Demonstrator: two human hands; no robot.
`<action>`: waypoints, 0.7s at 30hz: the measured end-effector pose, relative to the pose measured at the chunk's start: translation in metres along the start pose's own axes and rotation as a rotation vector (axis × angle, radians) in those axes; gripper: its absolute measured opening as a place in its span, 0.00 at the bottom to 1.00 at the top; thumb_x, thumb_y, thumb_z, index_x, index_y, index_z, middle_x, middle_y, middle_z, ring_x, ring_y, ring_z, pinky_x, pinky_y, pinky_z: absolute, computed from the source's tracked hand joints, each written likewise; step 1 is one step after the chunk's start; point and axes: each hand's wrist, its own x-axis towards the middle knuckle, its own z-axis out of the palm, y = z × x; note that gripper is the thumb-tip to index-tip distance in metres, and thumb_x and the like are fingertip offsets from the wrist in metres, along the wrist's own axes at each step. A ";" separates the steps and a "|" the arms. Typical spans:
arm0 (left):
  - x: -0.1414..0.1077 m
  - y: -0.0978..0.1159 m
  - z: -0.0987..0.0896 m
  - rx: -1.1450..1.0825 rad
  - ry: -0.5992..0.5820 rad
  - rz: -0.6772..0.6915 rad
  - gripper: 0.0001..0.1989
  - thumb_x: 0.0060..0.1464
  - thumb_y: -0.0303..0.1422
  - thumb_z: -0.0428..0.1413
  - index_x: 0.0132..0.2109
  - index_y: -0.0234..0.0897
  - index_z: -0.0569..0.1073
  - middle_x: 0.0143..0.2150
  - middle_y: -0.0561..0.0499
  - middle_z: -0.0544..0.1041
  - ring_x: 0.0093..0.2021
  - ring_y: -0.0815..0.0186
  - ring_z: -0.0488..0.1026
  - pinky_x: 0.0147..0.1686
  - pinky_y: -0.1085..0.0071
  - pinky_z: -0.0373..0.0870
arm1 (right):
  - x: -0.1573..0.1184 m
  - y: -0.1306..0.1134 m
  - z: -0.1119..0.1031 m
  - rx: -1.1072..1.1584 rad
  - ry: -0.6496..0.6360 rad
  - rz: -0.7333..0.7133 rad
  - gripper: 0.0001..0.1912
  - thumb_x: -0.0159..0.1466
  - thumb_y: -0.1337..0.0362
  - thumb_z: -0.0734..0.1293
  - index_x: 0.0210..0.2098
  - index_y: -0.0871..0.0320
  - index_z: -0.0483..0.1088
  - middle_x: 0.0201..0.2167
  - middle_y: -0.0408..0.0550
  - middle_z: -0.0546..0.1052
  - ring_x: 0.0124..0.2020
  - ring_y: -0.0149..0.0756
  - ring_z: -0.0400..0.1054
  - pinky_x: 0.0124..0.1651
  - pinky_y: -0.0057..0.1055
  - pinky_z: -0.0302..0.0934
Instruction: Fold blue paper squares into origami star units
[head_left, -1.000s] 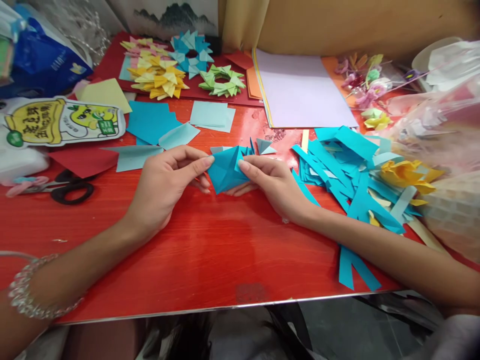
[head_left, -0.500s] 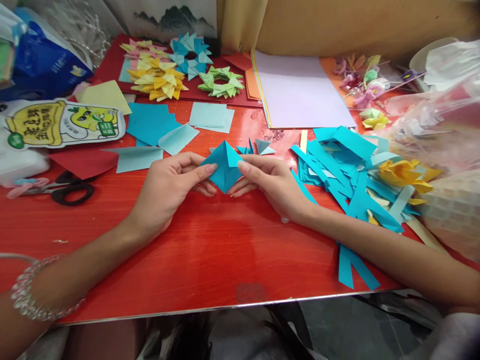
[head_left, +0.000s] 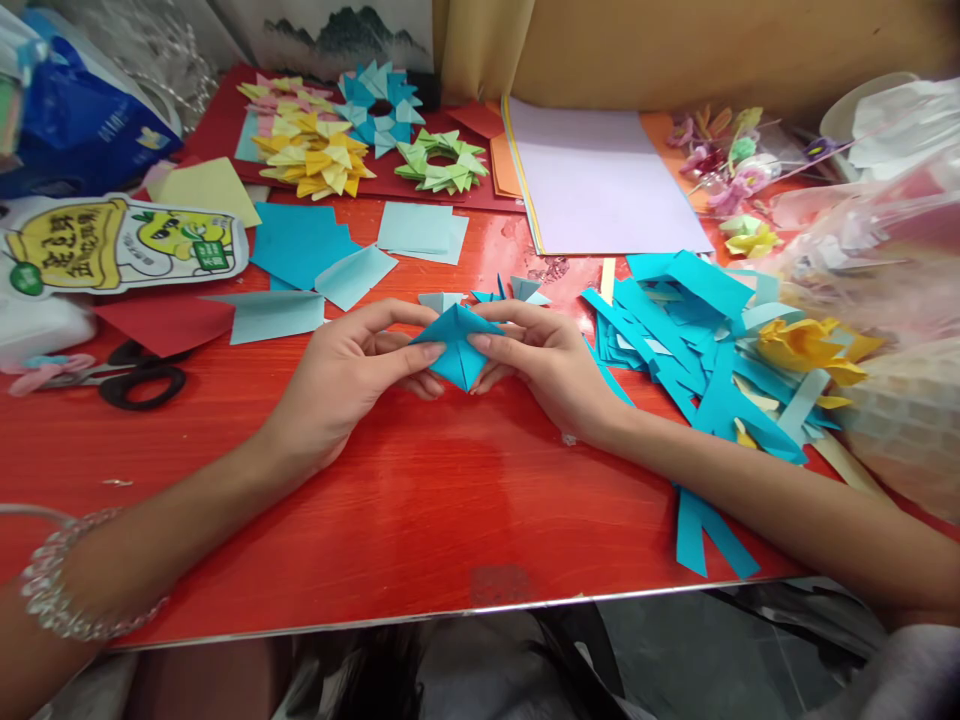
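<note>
Between my two hands is a small folded piece of blue paper, diamond-shaped with creases meeting near its middle. My left hand pinches its left side, thumb on the front and fingers behind. On the right side, my right hand grips it the same way. The paper is held just above the red table, and the fingertips behind it are partly hidden. Beyond my hands lie small folded grey-blue and blue paper pieces, partly covered.
Blue paper strips are heaped on the right, some near the front edge. Black-handled scissors lie left, by a printed pouch. Loose light-blue sheets, folded paper rings and a lilac paper stack are at the back.
The blue paper has shifted slightly right and tipped, so its top point sits lower and its shape looks flatter. Both hands still hold it, with the left hand moved a little right.
</note>
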 end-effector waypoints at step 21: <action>-0.004 0.000 0.001 0.095 0.071 0.302 0.10 0.53 0.32 0.57 0.44 0.44 0.76 0.39 0.53 0.76 0.40 0.66 0.73 0.36 0.73 0.73 | -0.005 -0.007 0.005 -0.194 -0.004 -0.043 0.09 0.60 0.62 0.67 0.39 0.57 0.75 0.39 0.42 0.78 0.39 0.31 0.72 0.46 0.30 0.68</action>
